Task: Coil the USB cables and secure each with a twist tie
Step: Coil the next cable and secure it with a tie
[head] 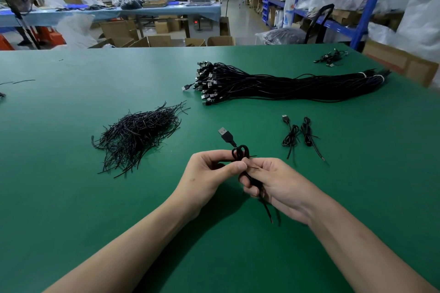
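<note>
Cable [241, 153] being gripped in both hands over the table [71, 197].
Pinching its coil between left hand [212, 173] thumb and forefinger, curling right hand [273, 183] fingers round the lower loops; plug [225, 134] pointing away, tie [253, 167] sticking out by the pinch.

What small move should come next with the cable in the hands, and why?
Probably the right hand should twist the ends of the twist tie together. The left hand pinches the coiled cable at its middle, the right hand holds the lower loops, and two thin tie ends stick out sideways, seemingly not yet wound tight.
</note>
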Tool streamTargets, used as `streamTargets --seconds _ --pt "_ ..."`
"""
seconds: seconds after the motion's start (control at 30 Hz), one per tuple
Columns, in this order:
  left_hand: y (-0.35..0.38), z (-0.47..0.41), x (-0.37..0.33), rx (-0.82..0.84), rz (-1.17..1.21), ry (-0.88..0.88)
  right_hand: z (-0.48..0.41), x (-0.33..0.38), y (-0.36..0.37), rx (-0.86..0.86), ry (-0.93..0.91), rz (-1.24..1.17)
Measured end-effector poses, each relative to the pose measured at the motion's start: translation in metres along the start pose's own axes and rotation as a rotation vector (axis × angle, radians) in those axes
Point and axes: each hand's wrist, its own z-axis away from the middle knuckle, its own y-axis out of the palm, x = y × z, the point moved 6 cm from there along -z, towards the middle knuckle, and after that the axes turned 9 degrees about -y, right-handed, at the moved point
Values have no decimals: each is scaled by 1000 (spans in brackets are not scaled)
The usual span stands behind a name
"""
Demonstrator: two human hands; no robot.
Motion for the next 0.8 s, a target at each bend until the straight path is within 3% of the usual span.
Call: streamTargets --seconds 0.4,0.8 --pt "0 -3 3 122 14 -112 6 -3 4 93 117 -47" --pt "-1 -6 -3 37 90 -33 1 5 9 55 28 -321"
